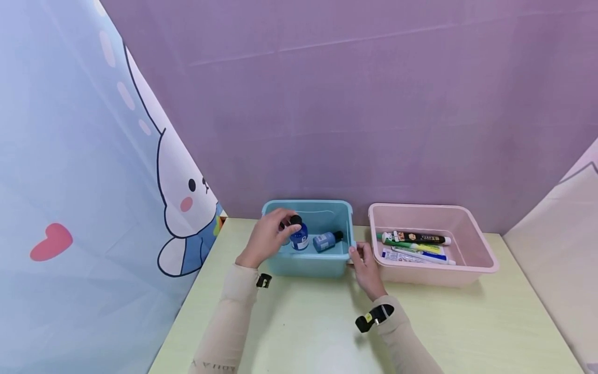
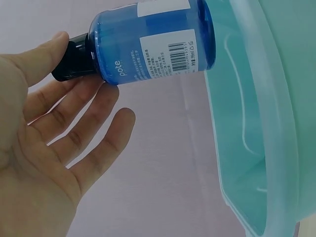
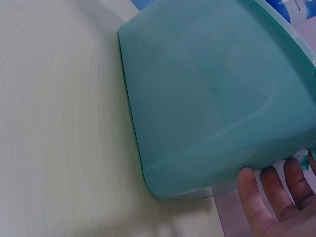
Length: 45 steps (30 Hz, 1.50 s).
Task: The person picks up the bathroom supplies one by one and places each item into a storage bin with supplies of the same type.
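Observation:
By its black cap, my left hand [image 1: 268,238] pinches a small blue bottle [image 1: 299,240] over the teal bin [image 1: 306,266]. In the left wrist view the bottle [image 2: 148,44] shows white labels and a barcode, with the thumb on one side of the cap and fingers on the other. A second blue bottle [image 1: 324,241] lies on its side on the bin's floor. Another dark-capped blue item is partly hidden behind the left fingers. My right hand [image 1: 366,270] grips the bin's right end at the rim; its fingers [image 3: 254,197] are against the outer wall.
A pink bin [image 1: 434,272] stands just right of the teal one, holding a black marker [image 1: 422,238], a green marker and several white tubes or pens. Both bins sit on a pale table [image 1: 303,327] near a purple backdrop [image 1: 350,104]. Printed cloth hangs at the left.

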### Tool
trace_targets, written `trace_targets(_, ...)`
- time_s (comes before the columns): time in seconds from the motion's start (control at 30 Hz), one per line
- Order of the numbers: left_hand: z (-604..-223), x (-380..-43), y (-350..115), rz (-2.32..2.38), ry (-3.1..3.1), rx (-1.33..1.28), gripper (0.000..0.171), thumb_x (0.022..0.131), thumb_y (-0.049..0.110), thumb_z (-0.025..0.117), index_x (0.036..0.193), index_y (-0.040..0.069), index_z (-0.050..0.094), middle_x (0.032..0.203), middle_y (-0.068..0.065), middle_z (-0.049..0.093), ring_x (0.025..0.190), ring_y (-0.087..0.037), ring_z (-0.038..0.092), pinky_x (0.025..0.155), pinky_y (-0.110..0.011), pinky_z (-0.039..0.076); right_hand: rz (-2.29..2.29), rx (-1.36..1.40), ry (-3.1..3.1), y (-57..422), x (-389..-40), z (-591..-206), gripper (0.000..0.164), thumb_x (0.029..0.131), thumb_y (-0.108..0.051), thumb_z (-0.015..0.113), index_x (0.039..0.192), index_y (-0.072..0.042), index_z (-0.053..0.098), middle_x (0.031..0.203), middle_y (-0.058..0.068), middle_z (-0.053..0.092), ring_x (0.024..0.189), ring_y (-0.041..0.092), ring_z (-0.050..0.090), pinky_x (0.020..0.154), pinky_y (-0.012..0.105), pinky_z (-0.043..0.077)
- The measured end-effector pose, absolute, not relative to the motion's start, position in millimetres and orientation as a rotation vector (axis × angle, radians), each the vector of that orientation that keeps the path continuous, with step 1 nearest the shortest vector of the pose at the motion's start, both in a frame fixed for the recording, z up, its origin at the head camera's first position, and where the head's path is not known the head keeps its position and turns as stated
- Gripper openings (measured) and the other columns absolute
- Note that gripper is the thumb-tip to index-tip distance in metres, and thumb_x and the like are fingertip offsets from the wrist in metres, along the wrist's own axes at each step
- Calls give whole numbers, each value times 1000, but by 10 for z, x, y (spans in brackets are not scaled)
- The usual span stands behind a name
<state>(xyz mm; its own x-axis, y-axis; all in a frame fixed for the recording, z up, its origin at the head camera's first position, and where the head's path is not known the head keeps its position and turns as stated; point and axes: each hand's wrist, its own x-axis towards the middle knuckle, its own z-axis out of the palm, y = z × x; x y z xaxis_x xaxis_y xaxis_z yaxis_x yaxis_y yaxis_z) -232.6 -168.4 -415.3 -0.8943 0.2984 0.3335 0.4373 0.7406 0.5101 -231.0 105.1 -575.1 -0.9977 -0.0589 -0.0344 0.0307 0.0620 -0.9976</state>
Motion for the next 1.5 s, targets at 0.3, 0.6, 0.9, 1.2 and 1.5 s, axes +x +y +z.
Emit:
trace_targets(0.3,-4176,-2459,-1740,-802,-2811,-561,37,98,37,68,128,15,68,109,1,69,93,-15,64,86,-39,58,-2098,-41,2252,1039,-2260,-5652,40,110,-34,44,139,-5,41,128,14,47,115,22,50,102,48,54)
trace_targets(0.6,-4193,-2531,-1787,-700,-2865,-590,30,98,34,69,122,16,69,112,-1,70,93,-16,67,84,-40,58,-2053,-53,2272,1041,-2139,-5368,39,111,-24,42,139,3,41,125,16,49,108,17,50,95,37,57)
trace_targets(0.9,-4223,-2632,-1834,-543,-2956,-583,24,97,30,71,116,15,71,110,-1,73,95,-18,67,88,-44,57,-2083,-42,2275,1040,-2287,-5707,42,110,-37,43,140,-6,42,130,15,48,113,21,51,103,52,53)
trace_targets(1.2,-4238,-2781,-1848,-388,-3062,-592,28,98,31,70,121,14,71,109,-1,72,91,-18,66,85,-43,57,-2110,-50,2286,1065,-2282,-5694,42,110,-37,44,138,-5,43,127,15,48,110,20,50,101,53,54)
trace_targets(1.5,-4229,-2874,-1892,-274,-3148,-596,23,98,27,70,117,14,72,108,-1,74,91,-17,68,83,-43,58,-2101,-54,2284,1040,-2274,-5707,44,110,-39,44,138,-5,42,128,14,48,111,21,51,102,54,54)
